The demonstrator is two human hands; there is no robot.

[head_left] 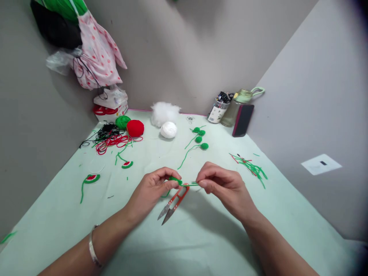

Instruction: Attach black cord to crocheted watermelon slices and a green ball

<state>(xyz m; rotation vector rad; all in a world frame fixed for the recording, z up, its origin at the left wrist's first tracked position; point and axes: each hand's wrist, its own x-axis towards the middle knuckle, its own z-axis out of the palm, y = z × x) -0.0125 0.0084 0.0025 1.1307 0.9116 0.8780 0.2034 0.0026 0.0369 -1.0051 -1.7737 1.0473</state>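
Observation:
Between thumb and fingers, my left hand pinches a small green crochet piece, partly covered by the fingertips. A strand of green yarn runs from it to my right hand, whose thumb and forefinger are closed on the strand. Whether a needle or hook is also in the right fingers is too small to tell. Just below the hands lie orange-handled thread snips, blades apart and pointing toward me. Farther back rest several small green crochet balls with yarn tails.
Crocheted watermelon slices lie at left, below red and green yarn balls and tangled black yarn. White stuffing and a white yarn ball sit at the back. Yarn scraps, a phone, bottle and pen cup stand right.

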